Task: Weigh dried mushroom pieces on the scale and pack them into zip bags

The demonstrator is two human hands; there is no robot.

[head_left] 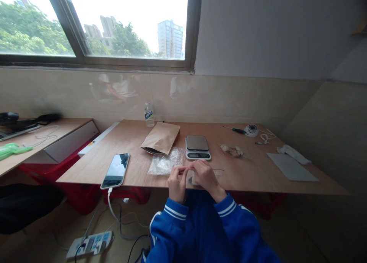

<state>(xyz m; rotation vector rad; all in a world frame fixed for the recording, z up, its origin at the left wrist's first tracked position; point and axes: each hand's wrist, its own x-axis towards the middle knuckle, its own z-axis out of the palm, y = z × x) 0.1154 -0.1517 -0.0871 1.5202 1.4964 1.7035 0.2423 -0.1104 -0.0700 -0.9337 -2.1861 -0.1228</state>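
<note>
Head view: I sit at the near edge of the table [137, 140], both hands just over that edge, working a small clear bag [216, 174] that lies flat on the wood under them. I judge the step in hand to be the closing or opening of the bag's top strip; something pale sits inside it, too hidden to name. My left hand [177, 182] has thumb and forefinger pinched together on the thin reddish edge of the bag. My right hand [205, 173] is curled over the bag, fingertips close together at the same edge, touching the left; whether they clamp it or only rest on it I cannot tell. The next move, I judge, calls for a steady pinch run along the strip without tearing the thin film.

Past my hands, toward the middle of the table, stands a scale [197, 147]. Left of it lie a crumpled plastic sheet [166, 163] and a paper pouch [161, 137]. A phone [116, 170] lies near the near left corner.
</note>
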